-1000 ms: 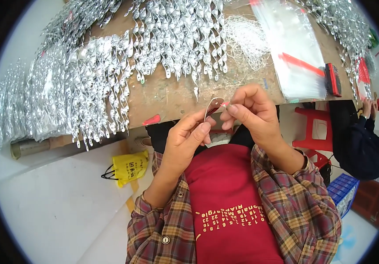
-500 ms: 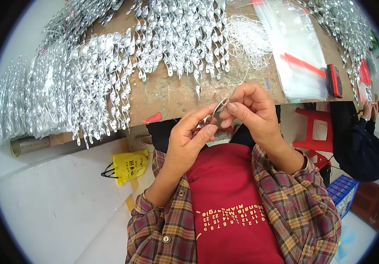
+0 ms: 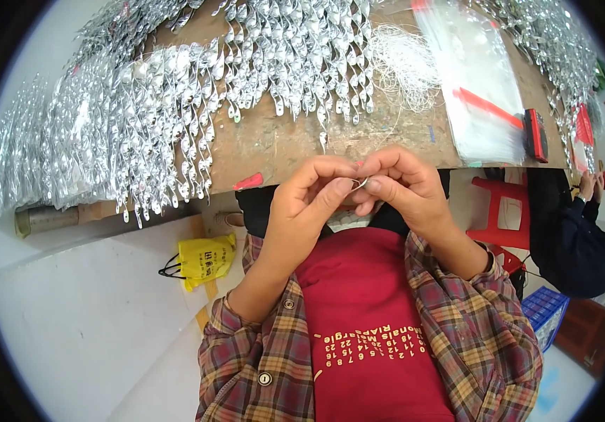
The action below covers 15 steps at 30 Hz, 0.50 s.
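Note:
In front of my red shirt, just off the table's near edge, my two hands meet at the fingertips. My left hand [image 3: 306, 204] is closed in a pinch on a thin pale strand [image 3: 356, 186]; whether it is cord or wire I cannot tell. Thumb and fingers of my right hand [image 3: 408, 193] pinch a small silvery strip [image 3: 365, 182] that touches the strand. Most of both is hidden by my fingers. Beyond my hands, silver twisted spiral hangers [image 3: 295, 56] lie in rows on the wooden table [image 3: 274, 148].
A tangle of white string [image 3: 404, 67] and clear plastic bags with red strips [image 3: 481, 105] lie at the back, beside a red-and-black box [image 3: 535, 135]. A red scrap [image 3: 249, 181] sits at the table edge. Right: a red stool [image 3: 496, 211] and another person [image 3: 576, 246]. Left: a yellow bag [image 3: 206, 260].
My left hand has risen and moved right, so its fingertips meet those of my right hand. The silvery strip's curved length, visible between the hands before, is now mostly covered.

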Each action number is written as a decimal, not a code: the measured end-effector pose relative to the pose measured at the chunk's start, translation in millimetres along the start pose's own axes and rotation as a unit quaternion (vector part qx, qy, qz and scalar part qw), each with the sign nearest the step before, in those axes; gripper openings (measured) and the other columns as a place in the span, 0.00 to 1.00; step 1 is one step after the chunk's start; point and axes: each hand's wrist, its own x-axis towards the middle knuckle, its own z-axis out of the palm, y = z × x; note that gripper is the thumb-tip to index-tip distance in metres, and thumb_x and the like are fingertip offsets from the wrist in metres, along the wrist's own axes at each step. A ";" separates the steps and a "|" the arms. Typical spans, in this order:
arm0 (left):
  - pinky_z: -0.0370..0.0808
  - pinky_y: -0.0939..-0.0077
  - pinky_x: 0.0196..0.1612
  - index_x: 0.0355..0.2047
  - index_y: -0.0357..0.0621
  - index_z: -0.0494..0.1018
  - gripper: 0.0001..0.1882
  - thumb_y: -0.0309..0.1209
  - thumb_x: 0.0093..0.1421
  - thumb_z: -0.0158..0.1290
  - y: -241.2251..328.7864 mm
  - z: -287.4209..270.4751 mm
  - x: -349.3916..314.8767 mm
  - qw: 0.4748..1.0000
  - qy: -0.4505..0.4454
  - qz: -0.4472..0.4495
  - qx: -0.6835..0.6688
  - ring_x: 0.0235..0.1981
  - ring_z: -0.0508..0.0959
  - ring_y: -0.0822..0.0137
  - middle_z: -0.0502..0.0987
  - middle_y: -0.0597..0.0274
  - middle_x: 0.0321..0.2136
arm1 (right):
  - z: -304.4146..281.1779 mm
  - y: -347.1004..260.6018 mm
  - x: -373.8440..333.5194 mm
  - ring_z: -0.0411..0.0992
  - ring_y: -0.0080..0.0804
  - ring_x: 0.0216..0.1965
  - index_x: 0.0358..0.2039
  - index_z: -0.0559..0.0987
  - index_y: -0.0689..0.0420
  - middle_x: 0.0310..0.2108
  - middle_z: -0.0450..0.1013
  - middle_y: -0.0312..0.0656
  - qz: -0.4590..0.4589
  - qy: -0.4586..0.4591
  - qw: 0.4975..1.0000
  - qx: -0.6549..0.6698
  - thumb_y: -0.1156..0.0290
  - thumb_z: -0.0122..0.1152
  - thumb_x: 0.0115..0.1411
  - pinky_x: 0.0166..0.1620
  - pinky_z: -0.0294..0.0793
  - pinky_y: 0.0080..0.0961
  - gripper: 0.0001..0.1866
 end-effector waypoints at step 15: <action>0.68 0.80 0.44 0.32 0.39 0.69 0.06 0.30 0.61 0.49 -12.5 4.6 13.2 0.997 0.017 0.056 0.043 0.41 0.69 0.75 0.67 0.59 0.46 | -9.9 -6.3 10.7 0.67 0.18 0.14 0.38 0.71 0.61 0.18 0.71 0.38 0.113 -0.051 0.990 -0.072 0.71 0.51 0.60 0.17 0.65 0.11 0.08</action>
